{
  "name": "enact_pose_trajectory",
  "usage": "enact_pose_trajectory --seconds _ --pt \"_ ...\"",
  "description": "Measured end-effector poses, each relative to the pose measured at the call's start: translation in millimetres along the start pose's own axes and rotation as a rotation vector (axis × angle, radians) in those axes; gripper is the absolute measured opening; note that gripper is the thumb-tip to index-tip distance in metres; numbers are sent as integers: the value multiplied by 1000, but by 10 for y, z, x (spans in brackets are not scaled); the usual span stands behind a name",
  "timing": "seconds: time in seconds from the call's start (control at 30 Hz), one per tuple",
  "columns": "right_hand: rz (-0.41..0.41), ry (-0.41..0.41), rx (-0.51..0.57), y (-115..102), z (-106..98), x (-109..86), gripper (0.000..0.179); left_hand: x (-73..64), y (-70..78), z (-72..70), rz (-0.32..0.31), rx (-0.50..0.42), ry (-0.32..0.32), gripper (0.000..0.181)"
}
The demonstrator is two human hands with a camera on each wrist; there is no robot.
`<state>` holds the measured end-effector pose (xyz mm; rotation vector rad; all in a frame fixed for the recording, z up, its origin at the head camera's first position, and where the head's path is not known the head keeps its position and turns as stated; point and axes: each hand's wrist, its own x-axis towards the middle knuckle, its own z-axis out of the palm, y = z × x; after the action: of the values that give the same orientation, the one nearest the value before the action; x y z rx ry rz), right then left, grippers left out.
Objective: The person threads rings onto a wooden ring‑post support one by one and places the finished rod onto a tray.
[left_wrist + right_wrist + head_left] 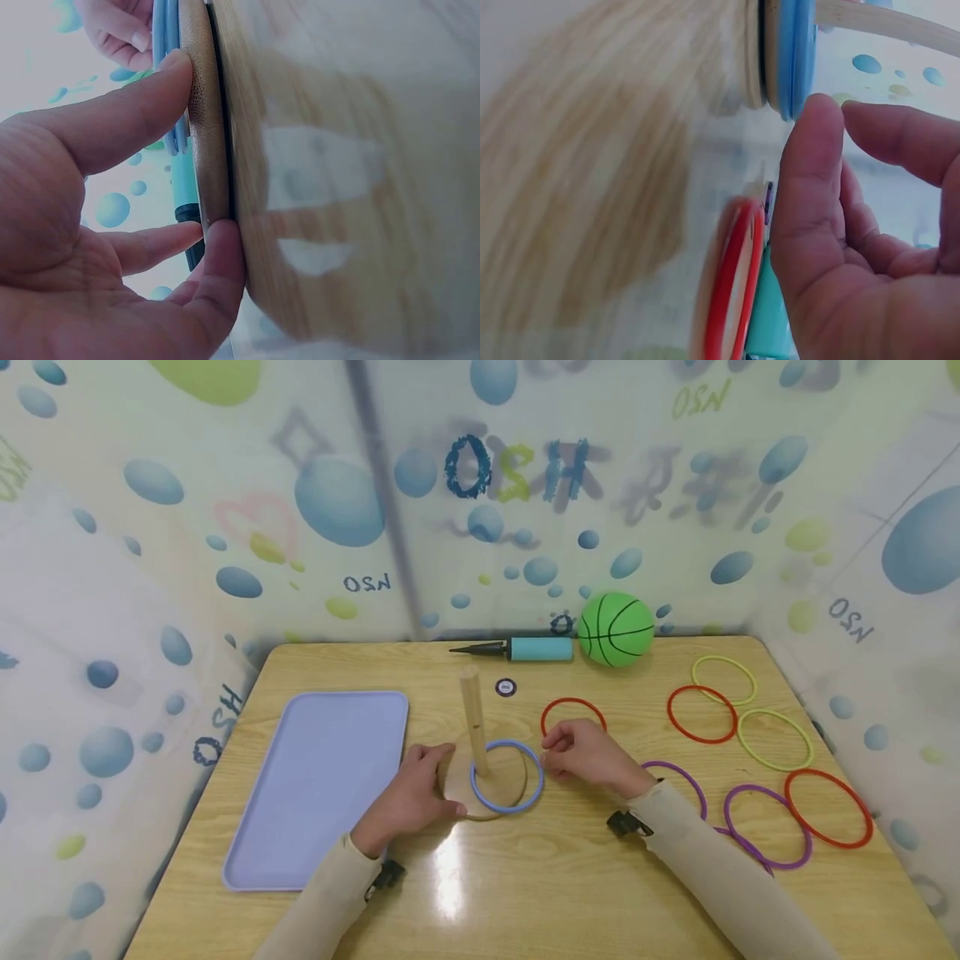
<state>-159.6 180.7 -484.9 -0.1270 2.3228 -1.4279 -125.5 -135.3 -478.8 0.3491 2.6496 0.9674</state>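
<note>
A round wooden base (459, 777) with an upright wooden peg (472, 718) stands on the table. Blue rings (796, 60) lie stacked on the base around the peg; from the head view they look like one ring (542, 785). My left hand (408, 793) holds the base by its left rim, thumb at the near side and fingers at the far side, as the left wrist view (135, 225) also shows. Just right of the blue rings hovers my right hand (581, 752), fingers loosely bent, thumb and index tips close together with nothing seen between them. A red ring (573, 700) lies behind it.
A lavender tray (322, 793) lies at left. Red, yellow and purple rings (768, 864) spread over the right side, some overlapping. Along the back are a blue hand pump (540, 649), a green ball (617, 629) and a small dark disc (506, 687).
</note>
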Motion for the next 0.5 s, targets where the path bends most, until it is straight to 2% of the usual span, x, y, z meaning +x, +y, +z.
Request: enact_pose_trajectory --seconds 0.2,0.5 --pt "-22 33 -17 -6 -102 -51 20 -8 16 -12 5 10 2 101" --pt "-48 68 14 20 -330 -107 33 -11 20 0 1 2 7 102"
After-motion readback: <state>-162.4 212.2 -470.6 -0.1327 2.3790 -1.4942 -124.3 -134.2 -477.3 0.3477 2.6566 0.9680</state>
